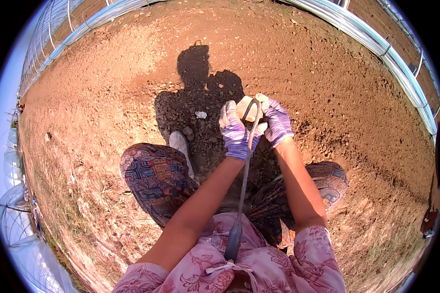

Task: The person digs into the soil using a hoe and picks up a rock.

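A hoe with a thin metal neck (245, 175) is raised in front of me, its dark handle (234, 238) pointing back against my shirt. Its flat, pale blade (244, 106) is at the far end, where the neck bends over. My left hand (237, 132), in a purple-and-white knit glove, grips the left side of the blade. On the opposite side, my right hand (277, 121) in a matching glove pinches the blade's edge with its fingers. Some of the blade is covered by fingers and neck.
Loose brown soil (315, 91) with clods spreads around me. A whitish lump (201, 115) lies beyond my light shoe (179, 144). My patterned knees (156, 179) flank my arms. Rolled plastic sheeting (385, 45) edges the plot, and plastic tunnels (18, 216) stand at left.
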### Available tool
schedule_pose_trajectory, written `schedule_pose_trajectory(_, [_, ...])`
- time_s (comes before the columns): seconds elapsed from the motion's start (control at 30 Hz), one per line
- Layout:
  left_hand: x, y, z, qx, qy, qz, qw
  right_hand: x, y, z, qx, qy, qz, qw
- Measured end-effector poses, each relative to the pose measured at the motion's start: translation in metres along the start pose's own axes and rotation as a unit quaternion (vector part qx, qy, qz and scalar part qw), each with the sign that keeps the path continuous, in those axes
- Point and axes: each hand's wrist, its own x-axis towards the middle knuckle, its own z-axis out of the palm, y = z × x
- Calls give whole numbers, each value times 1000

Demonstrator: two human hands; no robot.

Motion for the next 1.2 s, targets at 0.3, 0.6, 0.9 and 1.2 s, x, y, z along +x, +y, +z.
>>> schedule_pose_trajectory(0.3, [2, -8, 11, -90, 72, -34, 993, 6, -10, -2, -156, -109, 19, 981])
schedule_pose_trajectory(0.6, [6, -13, 8, -9, 93, 10, 996, 2, -11, 1, -77, -91, 36, 992])
schedule_pose_trajectory(0.9, [10, -8, -13, 120, 80, 81, 986, 5, -9, -3, -53, -112, 20, 992])
schedule_pose_trajectory(1.2, [26, -18, -33, 127, 50, 50, 989, 2, -9, 7, -114, -95, -1, 989])
